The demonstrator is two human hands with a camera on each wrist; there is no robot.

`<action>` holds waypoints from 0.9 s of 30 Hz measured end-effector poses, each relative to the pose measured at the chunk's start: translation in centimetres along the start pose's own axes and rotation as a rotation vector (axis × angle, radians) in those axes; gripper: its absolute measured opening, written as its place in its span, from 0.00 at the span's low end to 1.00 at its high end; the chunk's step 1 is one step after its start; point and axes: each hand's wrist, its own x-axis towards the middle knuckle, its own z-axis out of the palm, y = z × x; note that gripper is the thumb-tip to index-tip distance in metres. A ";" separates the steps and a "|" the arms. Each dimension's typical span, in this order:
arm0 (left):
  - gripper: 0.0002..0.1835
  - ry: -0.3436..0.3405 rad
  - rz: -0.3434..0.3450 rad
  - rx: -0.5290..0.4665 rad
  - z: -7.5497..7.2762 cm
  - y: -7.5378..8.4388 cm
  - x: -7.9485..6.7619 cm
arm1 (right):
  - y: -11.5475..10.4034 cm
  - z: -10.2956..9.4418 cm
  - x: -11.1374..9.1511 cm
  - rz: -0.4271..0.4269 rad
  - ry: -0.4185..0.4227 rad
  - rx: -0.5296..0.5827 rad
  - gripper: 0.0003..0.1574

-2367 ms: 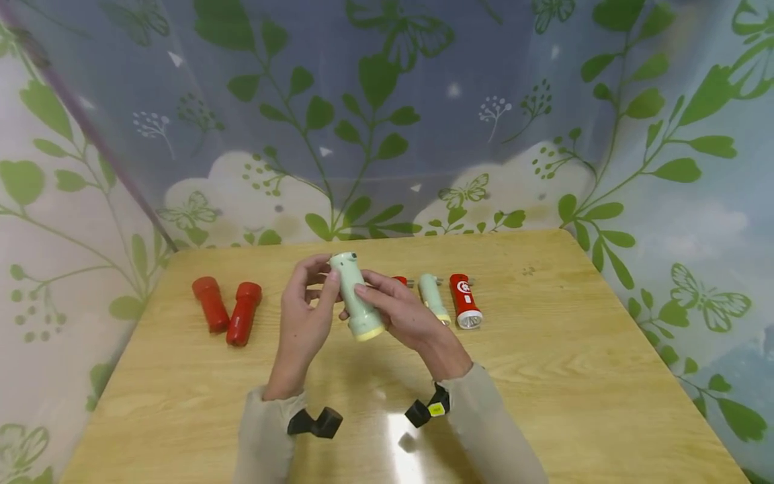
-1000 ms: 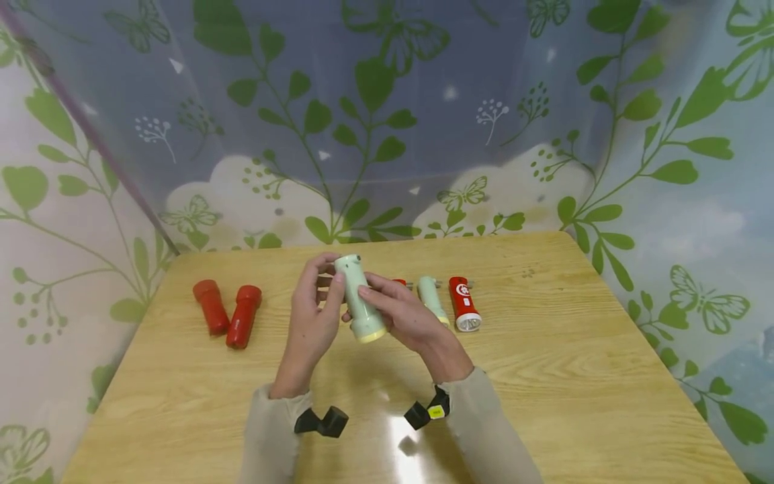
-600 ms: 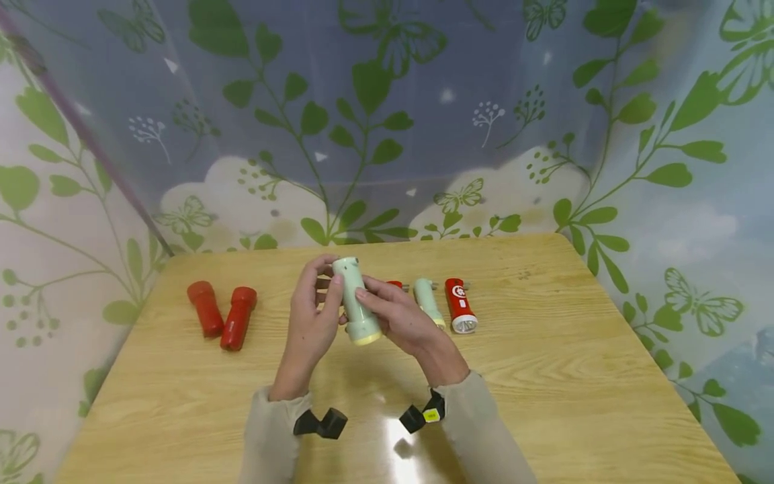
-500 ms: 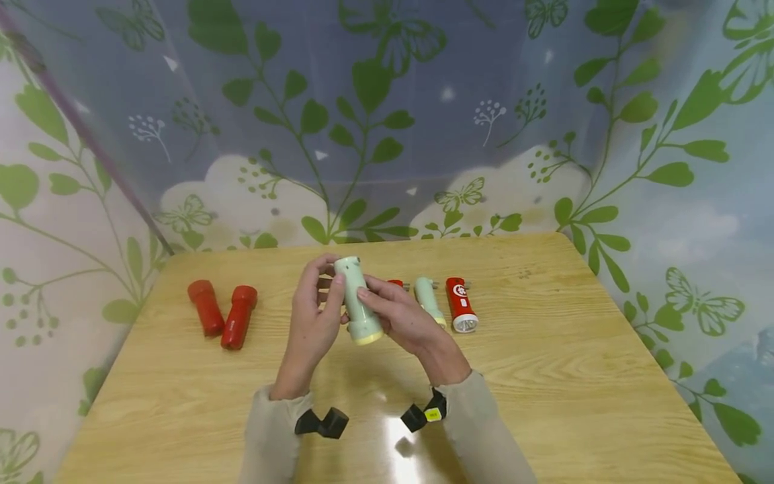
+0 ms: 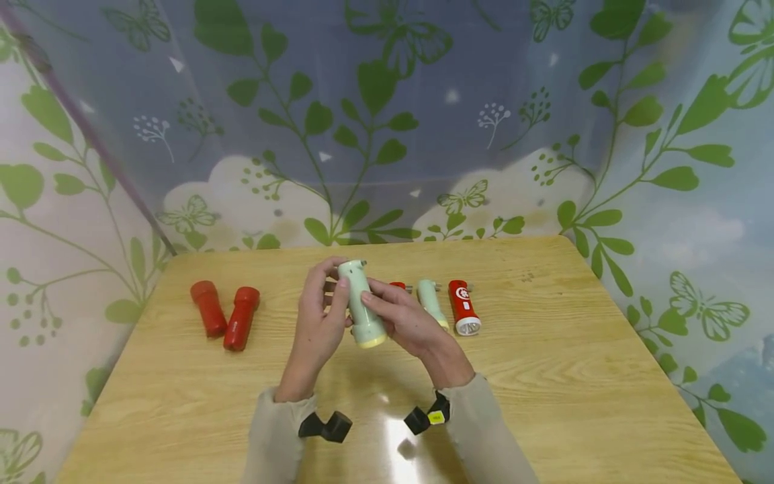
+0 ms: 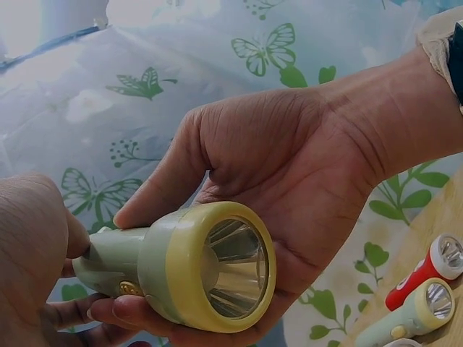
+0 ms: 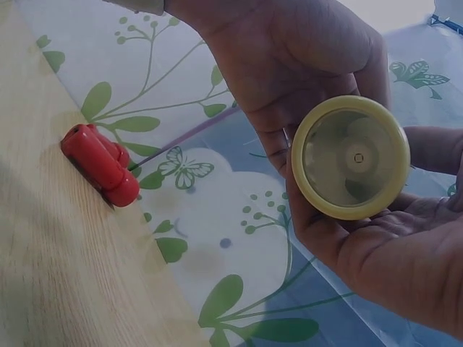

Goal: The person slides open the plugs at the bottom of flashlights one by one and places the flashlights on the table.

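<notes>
A pale green flashlight with a yellow rim is held tilted above the table, its lens end towards the person. My left hand grips its left side, thumb along the body near the tail. From the right, my right hand holds it too, thumb on the barrel. The left wrist view shows the flashlight's yellow rim, clear lens and a small yellow button. In the right wrist view the lens faces the camera and looks unlit. A small dark piece sticks out at the tail.
Two red flashlights lie on the wooden table at left. To the right lie a green flashlight, a red one with a white rim, and a red one mostly hidden behind the right hand. Patterned curtains surround the table.
Both hands stay on the green flashlight throughout. The hands and flashlight have shifted slightly right and towards the person; the view itself wobbles a little. The flashlights on the table have not moved.
</notes>
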 end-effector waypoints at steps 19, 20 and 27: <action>0.18 -0.021 0.019 0.018 -0.4 0.0 -0.2 | 0.1 0.0 0.0 0.006 -0.017 0.015 0.37; 0.18 -0.023 0.021 0.020 -0.4 -0.1 -0.1 | 0.1 0.1 0.0 0.007 -0.015 0.016 0.37; 0.17 -0.025 0.031 0.022 -0.5 -0.2 0.0 | 0.2 0.0 0.1 0.005 -0.017 0.015 0.37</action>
